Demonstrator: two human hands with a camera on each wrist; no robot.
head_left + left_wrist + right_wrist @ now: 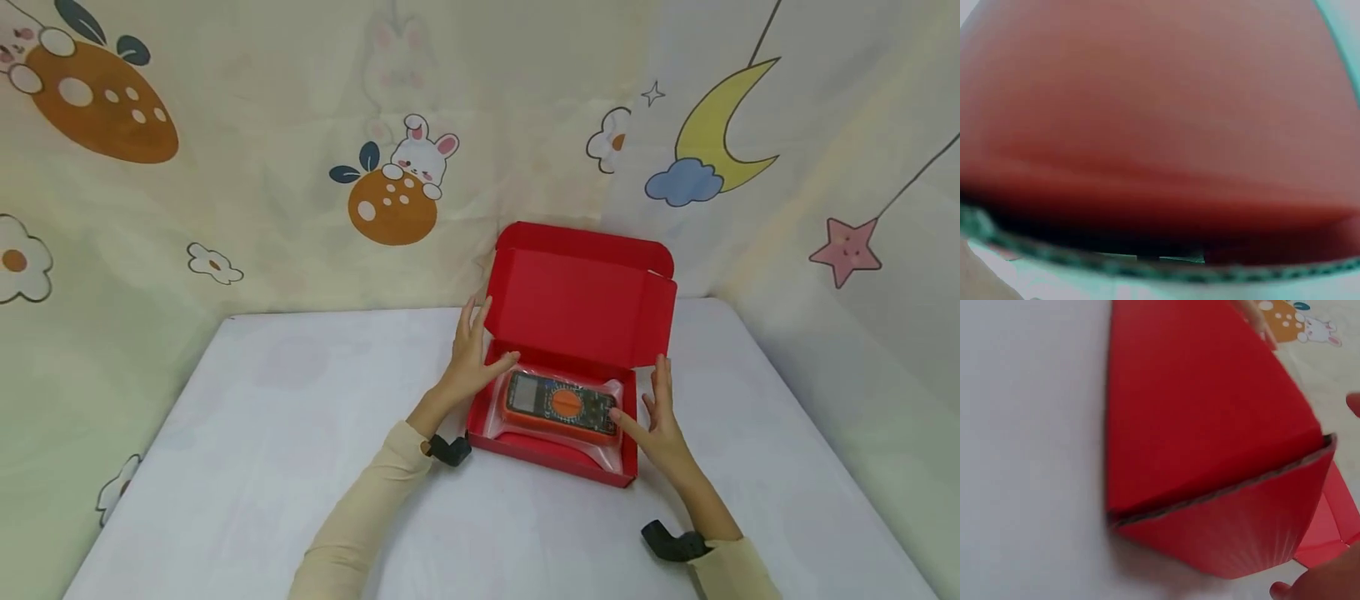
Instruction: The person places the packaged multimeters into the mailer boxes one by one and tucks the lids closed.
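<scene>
An open red cardboard box (551,472) sits on the table with its lid (577,304) raised at the back. Inside lies a multimeter (562,404) with an orange edge and orange dial, on clear plastic wrapping (611,454). My left hand (471,360) is at the box's left side, fingers spread, thumb reaching over the rim. At the right side, my right hand (660,429) has its fingers extended upward and its thumb over the multimeter's right end. Red cardboard (1166,112) fills most of the left wrist view. The right wrist view shows the box's outer corner (1210,425).
The white table (300,400) extends around the box. Behind it hangs a cloth backdrop (285,150) printed with rabbits, flowers and a moon. Black wrist devices are strapped at the left wrist (450,451) and right wrist (673,543).
</scene>
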